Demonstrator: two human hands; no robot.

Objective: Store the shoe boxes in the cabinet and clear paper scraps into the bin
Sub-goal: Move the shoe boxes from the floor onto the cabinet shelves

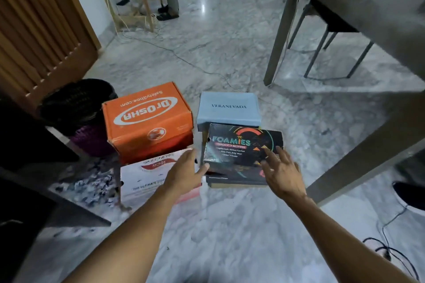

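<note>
Both hands out, fingers spread, nothing gripped yet. Left hand [186,170] at the near-left corner of the black box [241,145], thumb touching or just off its edge, can't tell which. Right hand [280,172] over the near-right corner, fingertips at the lid.

Black box sits on top of a small stack on the floor, long axis running left-right across me, slightly skewed. So it lies dead ahead, between the two grips, roughly equal reach for both. Looks like a two-hand side clamp on the short ends is next, imo.

Blue box [228,108] right behind it, touching or nearly. Orange box [147,117] on a white box [147,179] to the left, close to my left wrist; risk of bumping it on lift.

Paper scraps [92,184] on floor far left, bin [76,101] behind them. Cabinet not clearly in view.
</note>
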